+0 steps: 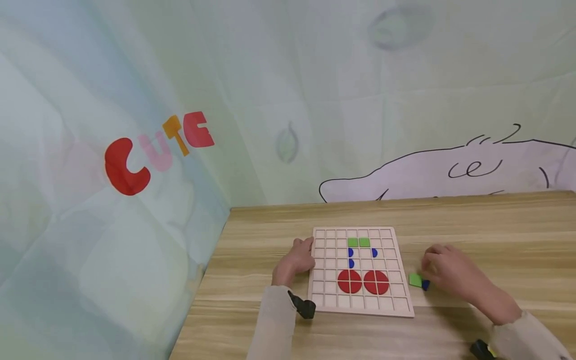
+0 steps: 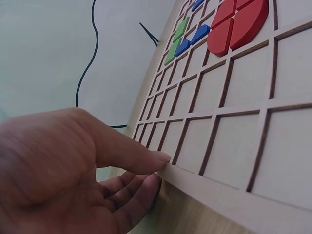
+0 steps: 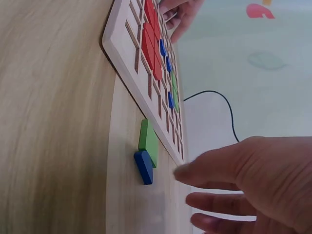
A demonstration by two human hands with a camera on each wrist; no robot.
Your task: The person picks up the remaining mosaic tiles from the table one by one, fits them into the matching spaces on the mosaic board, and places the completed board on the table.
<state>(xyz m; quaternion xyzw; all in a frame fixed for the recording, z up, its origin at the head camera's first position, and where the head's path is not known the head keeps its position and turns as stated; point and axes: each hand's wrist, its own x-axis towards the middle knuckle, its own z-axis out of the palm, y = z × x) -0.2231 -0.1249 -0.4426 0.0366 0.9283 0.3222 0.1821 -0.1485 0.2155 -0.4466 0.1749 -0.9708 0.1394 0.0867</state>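
Note:
A pale wooden grid board (image 1: 330, 302) lies on the table, bearing red quarter-round tiles (image 1: 349, 281) set as two discs, two green square tiles (image 1: 358, 242) and three blue half-round tiles (image 1: 375, 253). At the board's left edge is my left hand (image 1: 297, 260); the left wrist view shows its thumb (image 2: 146, 160) on the rim and the other fingers curled against the side below. My right hand (image 1: 454, 272) hovers right of the board, with nothing between its parted fingers. Beside it on the table, a loose green square tile (image 3: 149, 141) and a loose blue half-round tile (image 3: 144, 167) lie touching.
The wood-grain table (image 1: 252, 240) reaches back to a printed cloth backdrop (image 1: 342, 100), which also hangs along the left side with coloured letters on it. Dark straps with small devices (image 1: 306, 307) sit on both wrists over the pale sleeves.

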